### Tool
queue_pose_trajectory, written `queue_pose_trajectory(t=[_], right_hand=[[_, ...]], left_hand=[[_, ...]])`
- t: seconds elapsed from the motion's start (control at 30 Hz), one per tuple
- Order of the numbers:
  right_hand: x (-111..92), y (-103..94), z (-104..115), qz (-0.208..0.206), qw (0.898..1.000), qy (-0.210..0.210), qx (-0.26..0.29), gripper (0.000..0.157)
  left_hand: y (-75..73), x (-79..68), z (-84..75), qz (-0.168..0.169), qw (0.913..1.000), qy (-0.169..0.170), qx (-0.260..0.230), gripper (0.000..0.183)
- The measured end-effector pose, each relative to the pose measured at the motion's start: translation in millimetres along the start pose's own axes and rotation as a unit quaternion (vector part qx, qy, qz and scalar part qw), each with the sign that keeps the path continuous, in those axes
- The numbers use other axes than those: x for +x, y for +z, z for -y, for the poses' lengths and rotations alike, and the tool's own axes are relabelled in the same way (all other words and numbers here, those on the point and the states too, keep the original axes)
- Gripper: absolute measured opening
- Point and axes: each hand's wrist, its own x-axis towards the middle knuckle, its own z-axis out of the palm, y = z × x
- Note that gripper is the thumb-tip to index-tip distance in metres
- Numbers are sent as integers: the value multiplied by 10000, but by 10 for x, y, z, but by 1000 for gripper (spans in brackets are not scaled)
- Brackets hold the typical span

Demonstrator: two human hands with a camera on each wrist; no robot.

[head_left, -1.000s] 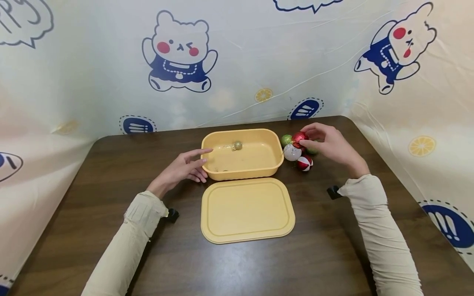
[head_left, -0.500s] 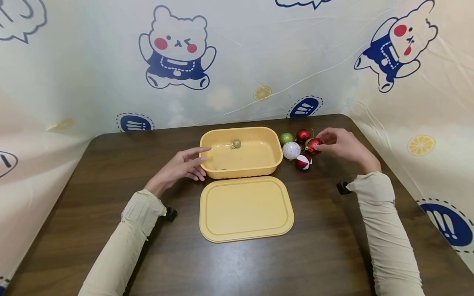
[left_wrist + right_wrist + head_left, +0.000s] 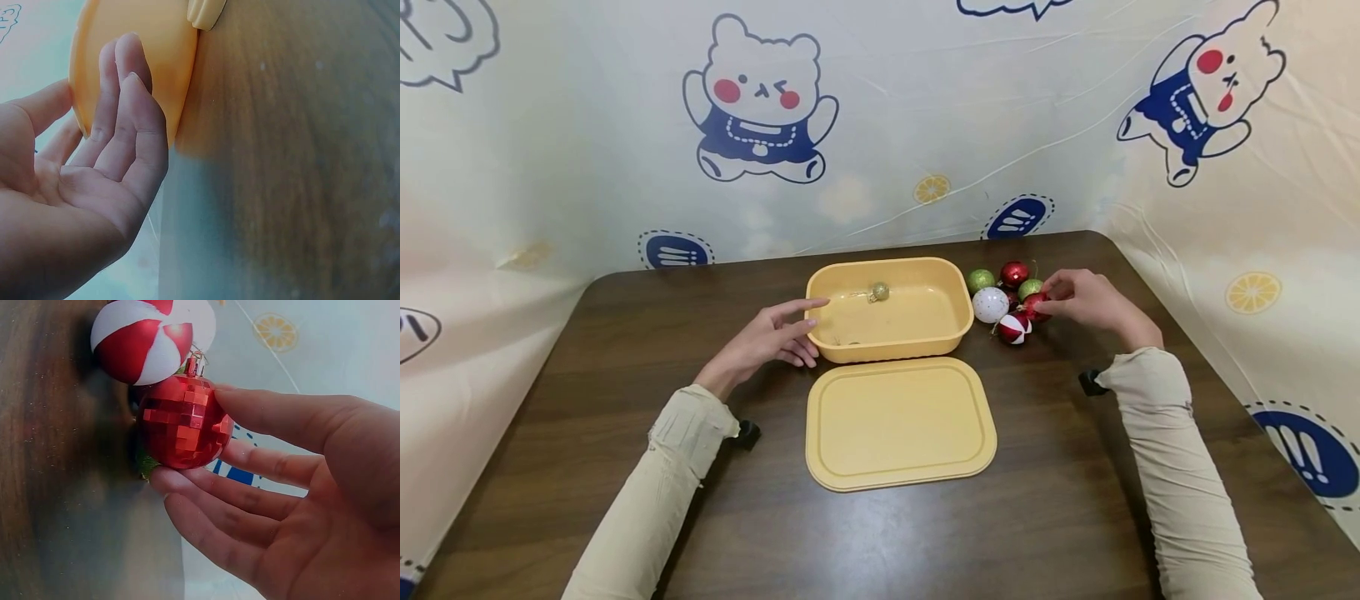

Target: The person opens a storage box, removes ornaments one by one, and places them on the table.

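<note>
My right hand (image 3: 1093, 302) pinches a red faceted Christmas bauble (image 3: 184, 422) between thumb and fingers, low at the right side of a cluster. Around it lie a red-and-white striped bauble (image 3: 1015, 328), a white speckled bauble (image 3: 990, 305), a shiny red bauble (image 3: 1014, 273) and two green glitter baubles, one at the left (image 3: 981, 281). My left hand (image 3: 767, 337) rests with relaxed fingers at the left end of a yellow box (image 3: 925, 321), thumb and fingers about its rim. Inside the box lies a small gold bauble (image 3: 881, 291); something small near its front wall is mostly hidden.
A flat yellow lid (image 3: 901, 425) lies on the brown wooden table (image 3: 1000, 533), just in front of the box. Behind the table hangs a printed cloth (image 3: 880, 125) with cartoon bears, which also runs along both sides.
My right hand shifted right with the red faceted bauble, away from the other baubles, then came slightly down and back left against the striped one. The left hand stays at the box.
</note>
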Motion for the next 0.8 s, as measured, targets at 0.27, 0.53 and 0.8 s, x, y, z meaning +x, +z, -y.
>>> queue_pose_trajectory(t=[0.27,0.53,0.8], right_hand=[[17,25,-51,311,9989,99,327,38],[-4,-14,-56,399,9953,-58,875,35],[-62,-55,24,183,9952,19,961,34]], left_hand=[[5,-6,-19,-6,10000,-34,-21,56],[5,1,-12,19,10000,4,-10,57],[-1,5,-5,48,10000,20,-27,57]])
